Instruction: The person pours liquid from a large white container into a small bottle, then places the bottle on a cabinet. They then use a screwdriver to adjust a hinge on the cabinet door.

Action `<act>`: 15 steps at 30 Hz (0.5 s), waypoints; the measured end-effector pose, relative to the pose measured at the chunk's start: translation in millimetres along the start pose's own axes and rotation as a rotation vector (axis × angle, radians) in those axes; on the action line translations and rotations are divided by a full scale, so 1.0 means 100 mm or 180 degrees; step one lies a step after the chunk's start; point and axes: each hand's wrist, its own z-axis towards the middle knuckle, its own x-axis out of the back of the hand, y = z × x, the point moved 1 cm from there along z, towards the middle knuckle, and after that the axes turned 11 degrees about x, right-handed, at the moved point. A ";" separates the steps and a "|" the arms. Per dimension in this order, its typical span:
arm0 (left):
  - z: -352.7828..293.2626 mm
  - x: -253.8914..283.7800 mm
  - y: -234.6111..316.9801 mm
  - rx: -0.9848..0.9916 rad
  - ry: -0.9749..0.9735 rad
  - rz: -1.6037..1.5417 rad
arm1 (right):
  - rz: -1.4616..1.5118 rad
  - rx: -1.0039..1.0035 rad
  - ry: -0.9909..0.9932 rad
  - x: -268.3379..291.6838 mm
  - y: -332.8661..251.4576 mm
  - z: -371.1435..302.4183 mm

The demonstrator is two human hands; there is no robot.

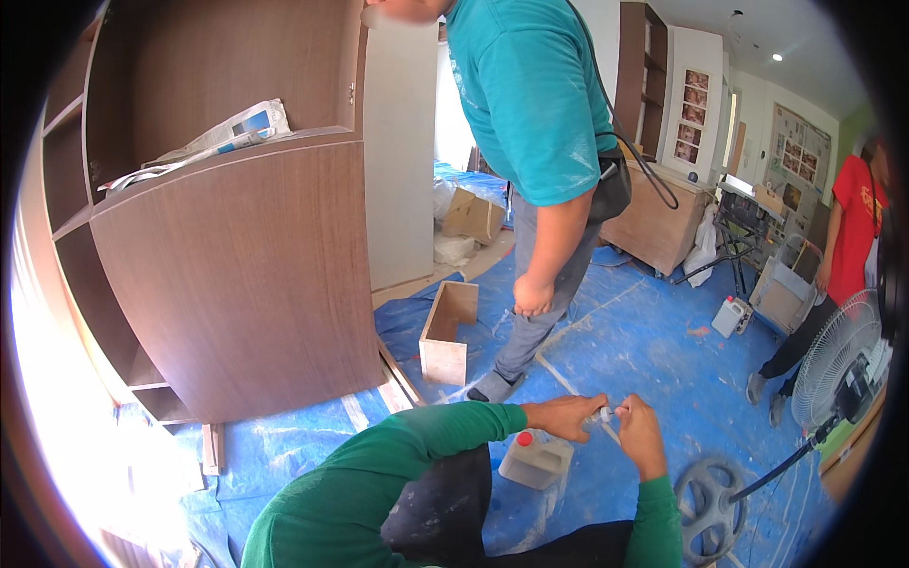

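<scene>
In front of me, both hands meet at a small whitish object [606, 415], too small to make out its kind. My left hand [566, 417] is closed on it from the left, with thumb and fingers around its side. From the right my right hand [641, 437] pinches at the same piece, its fingers bent together. Just below my left hand a translucent jerrycan [536, 464] with a red cap stands upright on the blue sheeting [615, 350]. Neither hand touches the jerrycan.
A person in a teal shirt [530, 104] stands close ahead, beside an open wooden box [445, 350]. The brown cabinet [237, 284] rises at left. A standing fan [838, 379] is at right, near a person in red [857, 218]. Another jerrycan [730, 317] stands farther off.
</scene>
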 end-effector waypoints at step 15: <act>0.02 -0.07 0.00 0.0023 -0.0109 0.0125 | -0.0108 -0.0607 -0.0558 -0.09 0.35 -0.05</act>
